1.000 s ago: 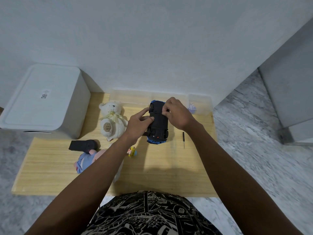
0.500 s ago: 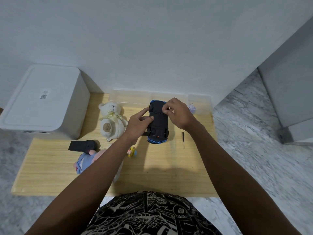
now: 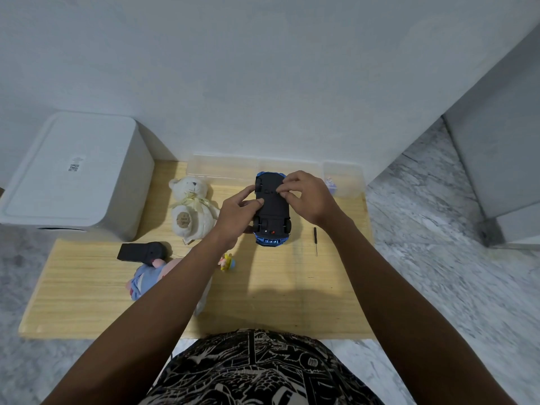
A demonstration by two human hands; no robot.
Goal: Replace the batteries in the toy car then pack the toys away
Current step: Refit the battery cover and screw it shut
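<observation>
both hands grip the upturned toy car [image 3: 272, 209] (mid-table [image 3: 87, 287], screwdriver [image 3: 315, 239] just right).

Blue toy car [image 3: 272, 210] lies upside down (black underside up) above the table.

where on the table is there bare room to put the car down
Bare wood lies on the table's near strip, along its front edge between the forearms, and at the near right corner beyond the screwdriver. The left half is crowded: teddy bear, black remote, blue plush. Clear tubs line the wall edge.
</observation>
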